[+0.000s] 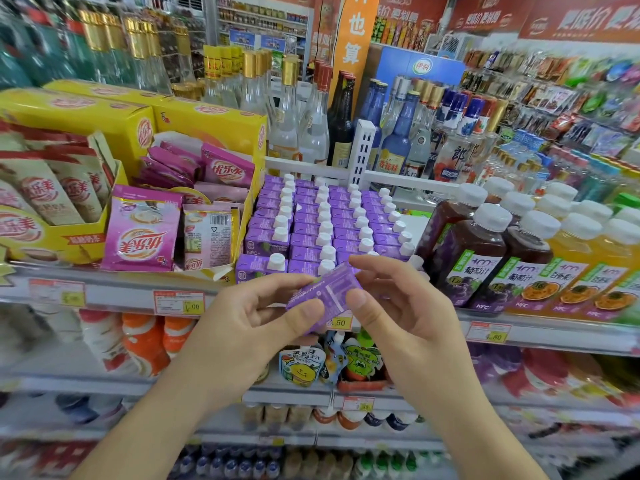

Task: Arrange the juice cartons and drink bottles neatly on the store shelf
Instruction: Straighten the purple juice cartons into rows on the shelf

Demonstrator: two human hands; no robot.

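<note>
Shelf (138, 292) with cartons (325, 220), bottles (485, 251)

Rows of juice cartons (325, 223) stand mid-shelf, with pouch boxes (194, 188) to their left and juice bottles (512, 258) to their right. Behind them, past a low divider rail (367, 168), stand glass bottles (311, 126). Both hands (256, 317) (405, 306) hold one carton (322, 292) before the front row, tilted; the shelves below are blurred, apparently holding more drinks.

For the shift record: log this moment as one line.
both hands: left hand and right hand hold one purple juice carton | carton tilted, in front of shelf | purple carton rows behind | not yet placed
</note>
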